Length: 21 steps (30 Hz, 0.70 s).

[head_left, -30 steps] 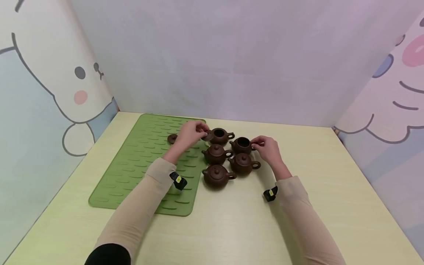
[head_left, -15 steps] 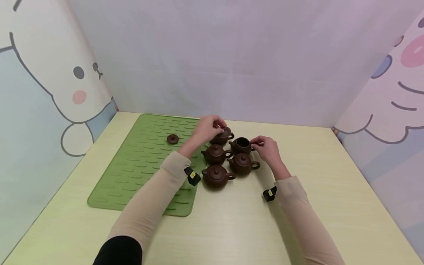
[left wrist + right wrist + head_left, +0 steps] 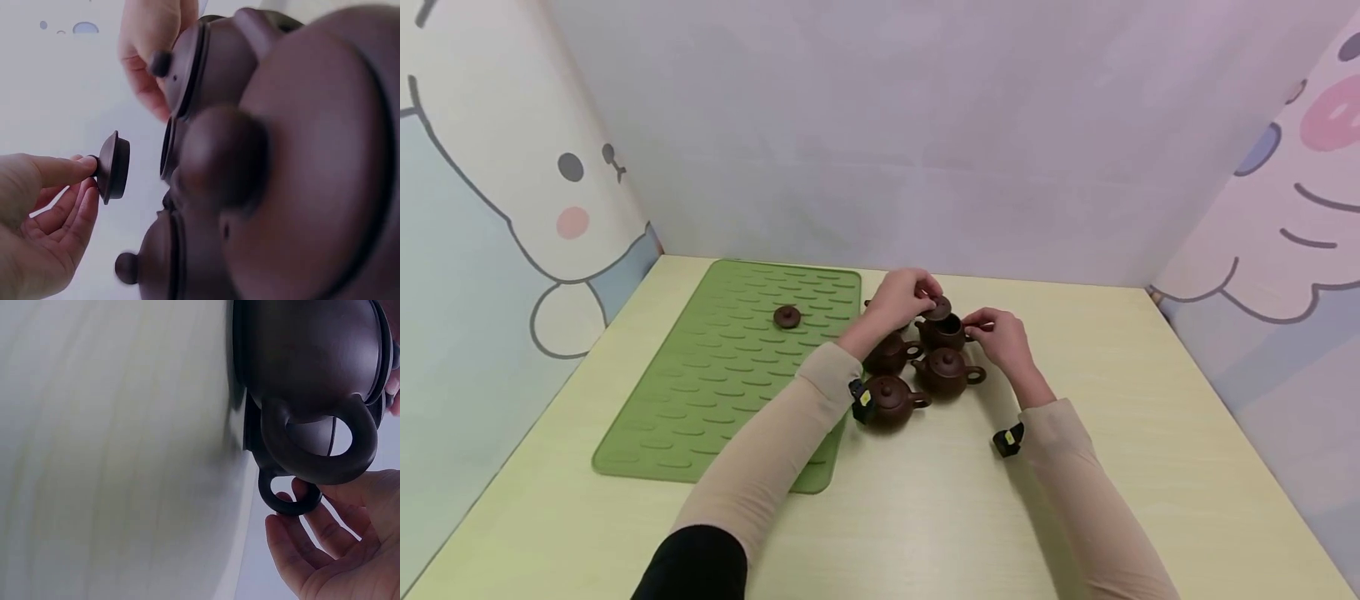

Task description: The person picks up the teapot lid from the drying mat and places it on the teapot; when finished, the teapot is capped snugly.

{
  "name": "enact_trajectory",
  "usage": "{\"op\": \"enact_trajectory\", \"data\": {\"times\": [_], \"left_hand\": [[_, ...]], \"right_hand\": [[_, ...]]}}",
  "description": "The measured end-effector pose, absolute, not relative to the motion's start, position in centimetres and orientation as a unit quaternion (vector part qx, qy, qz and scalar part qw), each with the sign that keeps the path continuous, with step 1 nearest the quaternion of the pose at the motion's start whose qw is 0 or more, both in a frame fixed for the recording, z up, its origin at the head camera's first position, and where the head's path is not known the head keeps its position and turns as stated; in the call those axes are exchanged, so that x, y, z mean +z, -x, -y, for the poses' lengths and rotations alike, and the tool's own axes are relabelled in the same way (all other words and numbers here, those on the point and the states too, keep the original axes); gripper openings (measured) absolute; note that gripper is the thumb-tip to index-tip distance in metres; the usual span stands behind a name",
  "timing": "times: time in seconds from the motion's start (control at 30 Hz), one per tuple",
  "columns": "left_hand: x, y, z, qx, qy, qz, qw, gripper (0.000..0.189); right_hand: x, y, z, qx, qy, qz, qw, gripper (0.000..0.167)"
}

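My left hand [image 3: 898,300] pinches a dark brown teapot lid [image 3: 937,309] by its round knob. In the left wrist view the lid [image 3: 115,167] hangs apart from the pots, its flange facing them. Below it in the head view stands a lidless teapot [image 3: 941,337], its mouth partly covered by the lid. The fingers of my right hand [image 3: 1004,340] hold that pot at its ring handle [image 3: 290,505]. My left hand and wrist mostly hide another teapot [image 3: 901,321] at the back left.
Lidded teapots stand close in front: one at the right [image 3: 946,373], one at the left [image 3: 887,353], and one nearest [image 3: 889,403]. A second lid [image 3: 787,317] lies on the green ridged mat [image 3: 700,396] at the left. Behind the table hangs a pale backdrop [image 3: 880,142].
My left hand has carried the lid rightward, from the back-left teapot across to the lidless teapot. My right hand stays at the handle.
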<state>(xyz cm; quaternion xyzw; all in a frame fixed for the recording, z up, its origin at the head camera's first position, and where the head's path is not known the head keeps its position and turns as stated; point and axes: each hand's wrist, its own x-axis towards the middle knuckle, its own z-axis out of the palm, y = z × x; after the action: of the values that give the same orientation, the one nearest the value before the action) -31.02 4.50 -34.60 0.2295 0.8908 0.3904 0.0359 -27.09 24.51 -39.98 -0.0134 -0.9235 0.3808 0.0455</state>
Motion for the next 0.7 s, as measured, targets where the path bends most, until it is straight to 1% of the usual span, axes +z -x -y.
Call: {"op": "enact_trajectory", "data": {"times": [0.3, 0.53, 0.7], "left_hand": [[-35.6, 31.1, -6.5, 0.356, -0.237, -0.903, 0.046, 0.016], [-36.5, 31.2, -7.2, 0.323, -0.223, -0.918, 0.06, 0.017], [-36.6, 31.3, -7.4, 0.323, -0.226, -0.916, 0.071, 0.02]], "right_hand": [[-39.8, 27.1, -24.3, 0.372, 0.012, 0.927, 0.041, 0.018], [-39.8, 27.0, -24.3, 0.373, 0.012, 0.927, 0.032, 0.019], [-39.9, 27.0, -24.6, 0.377, 0.01, 0.925, 0.041, 0.018]]}}
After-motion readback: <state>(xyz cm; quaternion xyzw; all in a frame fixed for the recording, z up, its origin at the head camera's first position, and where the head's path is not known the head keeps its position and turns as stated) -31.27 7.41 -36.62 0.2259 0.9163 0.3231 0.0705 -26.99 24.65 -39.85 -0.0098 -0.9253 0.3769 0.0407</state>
